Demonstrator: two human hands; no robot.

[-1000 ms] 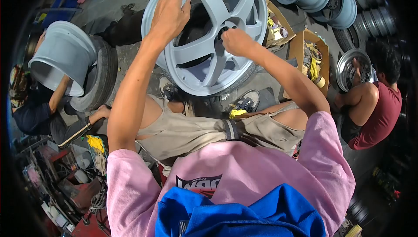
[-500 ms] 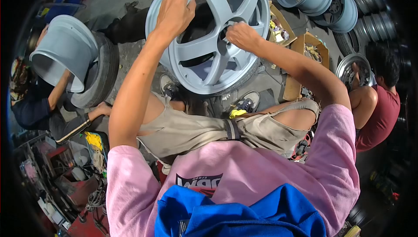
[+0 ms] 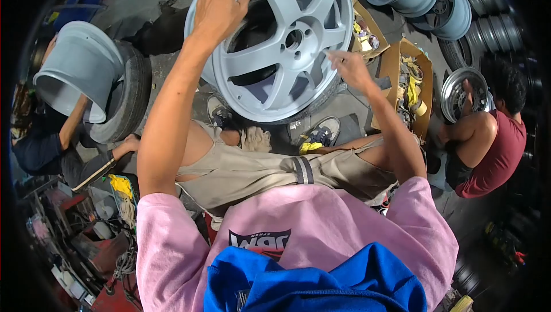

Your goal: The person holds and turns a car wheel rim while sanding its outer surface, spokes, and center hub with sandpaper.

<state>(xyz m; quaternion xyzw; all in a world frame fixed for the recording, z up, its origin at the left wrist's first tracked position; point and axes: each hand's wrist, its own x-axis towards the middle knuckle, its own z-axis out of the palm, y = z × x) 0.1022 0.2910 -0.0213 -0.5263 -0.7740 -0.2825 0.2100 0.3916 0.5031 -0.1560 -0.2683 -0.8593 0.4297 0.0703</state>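
A grey spoked wheel rim [image 3: 293, 74] stands tilted on a black tyre in front of my feet, its hub holes facing me. My left hand [image 3: 221, 5] rests on the rim's upper left edge, fingers over the lip and thumb apart. Near the right-hand spokes is my right hand [image 3: 351, 68], its fingers partly stretched and a little blurred, with the hub uncovered beside it. Whether a fingertip touches the rim cannot be told. Nothing large shows in the right hand.
Two open cardboard boxes [image 3: 425, 88] of scraps stand to the right. Beyond them a person in red [image 3: 496, 151] holds a silver rim [image 3: 464, 94]. At left a person in dark clothing reaches into a grey barrel [image 3: 80, 71] beside a tyre [image 3: 129, 97]. Tools and cables lie lower left.
My right hand has come off the hub and moved right and down, its closed fingers opening. My left hand stays on the rim's edge, shifted slightly left with the rim.
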